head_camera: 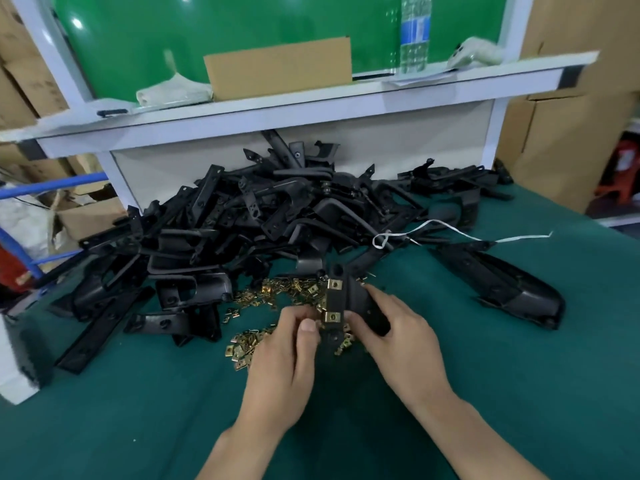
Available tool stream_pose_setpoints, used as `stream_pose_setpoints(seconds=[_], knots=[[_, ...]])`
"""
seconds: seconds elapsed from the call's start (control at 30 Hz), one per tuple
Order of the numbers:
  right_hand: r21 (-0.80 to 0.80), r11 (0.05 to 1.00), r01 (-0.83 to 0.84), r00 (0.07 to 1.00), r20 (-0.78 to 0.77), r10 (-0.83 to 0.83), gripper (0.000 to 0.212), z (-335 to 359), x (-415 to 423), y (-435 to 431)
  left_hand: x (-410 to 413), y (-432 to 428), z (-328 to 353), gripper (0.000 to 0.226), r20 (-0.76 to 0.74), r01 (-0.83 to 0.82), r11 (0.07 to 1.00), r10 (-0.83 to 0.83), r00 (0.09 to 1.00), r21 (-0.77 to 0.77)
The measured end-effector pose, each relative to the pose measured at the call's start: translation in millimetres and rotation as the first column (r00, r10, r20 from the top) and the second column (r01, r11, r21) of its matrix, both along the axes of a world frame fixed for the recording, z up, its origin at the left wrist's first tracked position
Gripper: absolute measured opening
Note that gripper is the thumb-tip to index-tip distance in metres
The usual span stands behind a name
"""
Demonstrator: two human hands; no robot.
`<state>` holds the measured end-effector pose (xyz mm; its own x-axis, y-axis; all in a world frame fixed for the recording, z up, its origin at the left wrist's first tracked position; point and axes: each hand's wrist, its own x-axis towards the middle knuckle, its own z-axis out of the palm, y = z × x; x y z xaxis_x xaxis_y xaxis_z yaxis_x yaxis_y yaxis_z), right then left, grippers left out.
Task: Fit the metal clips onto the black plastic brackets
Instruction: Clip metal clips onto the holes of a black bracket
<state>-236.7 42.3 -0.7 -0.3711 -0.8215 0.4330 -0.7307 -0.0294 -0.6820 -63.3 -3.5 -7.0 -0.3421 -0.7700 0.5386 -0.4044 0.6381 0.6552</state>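
A black bracket (349, 301) stands roughly upright just above the green mat (138, 427), held between both hands near the table's middle. Two brass-coloured clips sit on its left edge: an upper clip (334, 284) and a lower clip (332, 317). The right hand (401, 337) grips the bracket from the right, fingers curled round its body. The left hand (284, 358) pinches the bracket's left edge right beside the lower clip, thumb and fingers drawn together. Under and around the hands lie loose clips (244, 344), scattered on the mat. Behind them rises a pile of brackets (242, 216), with a white string (433, 226) trailing across its right side. A larger black part (502, 282) lies apart to the right. A white shelf (277, 109) beyond carries a cardboard box (277, 69).
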Motion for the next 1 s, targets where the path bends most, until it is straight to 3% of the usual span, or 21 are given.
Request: stream_pose_setpoints(seconds=[0.13, 0.27, 0.4, 0.53, 0.6, 0.7, 0.83, 0.93, 1.0], knots=[[-0.037, 0.998, 0.049, 0.991, 0.13, -0.044, 0.066, -5, 0, 32, -9, 26, -1, 0.037, -0.093, -0.007, 0.999, 0.01, 0.996, 0.035], [-0.059, 0.992, 0.112, 0.95, 0.298, -0.09, 0.048, -4, 0, 61, -41, 67, 5, 0.044, -0.158, 0.14, 0.984, -0.122, 0.98, 0.108], [-0.12, 0.97, 0.213, 0.876, 0.463, -0.135, 0.028, -3, -12, 102, -76, 103, 18, 0.047, -0.217, 0.281, 0.95, -0.248, 0.944, 0.134], [-0.134, 0.898, 0.418, 0.752, 0.606, -0.259, 0.022, -5, -37, 156, -115, 141, 31, 0.049, -0.139, 0.446, 0.88, -0.427, 0.894, 0.165], [-0.172, 0.814, 0.555, 0.643, 0.71, -0.288, 0.017, -4, -53, 188, -143, 164, 33, 0.054, -0.111, 0.549, 0.81, -0.538, 0.835, 0.205], [-0.156, 0.579, 0.8, 0.409, 0.847, -0.338, 0.016, -6, -85, 240, -196, 210, 28, 0.063, -0.049, 0.677, 0.675, -0.696, 0.716, 0.293], [0.075, 0.297, 0.952, -0.009, 0.976, -0.218, 0.047, -18, -134, 307, -257, 278, 11, 0.062, 0.064, 0.771, 0.511, -0.846, 0.529, 0.381], [0.104, 0.146, 0.984, -0.114, 0.992, 0.055, 0.047, -24, -160, 354, -290, 317, -3, 0.06, 0.126, 0.769, 0.4, -0.911, 0.392, 0.498], [0.112, 0.134, 0.985, -0.136, 0.973, 0.187, 0.042, -31, -168, 374, -305, 336, -11, 0.068, 0.118, 0.768, 0.347, -0.933, 0.339, 0.538]])
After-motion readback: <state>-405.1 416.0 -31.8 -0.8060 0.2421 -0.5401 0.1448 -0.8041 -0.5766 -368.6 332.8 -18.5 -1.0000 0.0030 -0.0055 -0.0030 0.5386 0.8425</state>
